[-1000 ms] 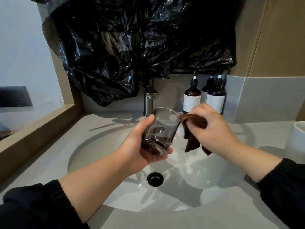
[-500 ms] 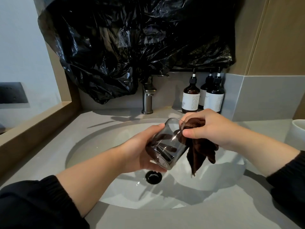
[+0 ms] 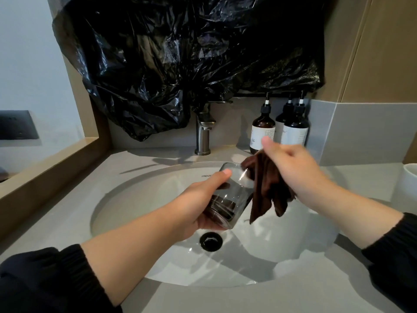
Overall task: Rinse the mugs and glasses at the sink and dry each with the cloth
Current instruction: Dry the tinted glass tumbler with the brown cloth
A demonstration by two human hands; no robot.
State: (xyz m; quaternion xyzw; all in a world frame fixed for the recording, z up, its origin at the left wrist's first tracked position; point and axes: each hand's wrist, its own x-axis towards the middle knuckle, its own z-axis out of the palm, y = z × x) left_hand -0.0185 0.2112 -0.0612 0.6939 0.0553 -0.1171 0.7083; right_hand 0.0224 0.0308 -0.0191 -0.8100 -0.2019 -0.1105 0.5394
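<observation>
**Glass and cloth held over the basin**

The left hand (image 3: 196,204) wraps fingers and thumb round a tilted clear glass (image 3: 230,197) above the sink (image 3: 135,199) drain (image 3: 211,241). Just beside its rim, the right hand (image 3: 293,168) grips a bunched brown cloth (image 3: 266,188) that hangs down. Behind stand a faucet (image 3: 203,136), pump bottles (image 3: 262,132) and black plastic sheeting (image 3: 180,64).

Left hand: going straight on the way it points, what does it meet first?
Probably the brown cloth hanging from the right hand, just beyond the rim of the glass the left hand grips; depth is uncertain.
</observation>
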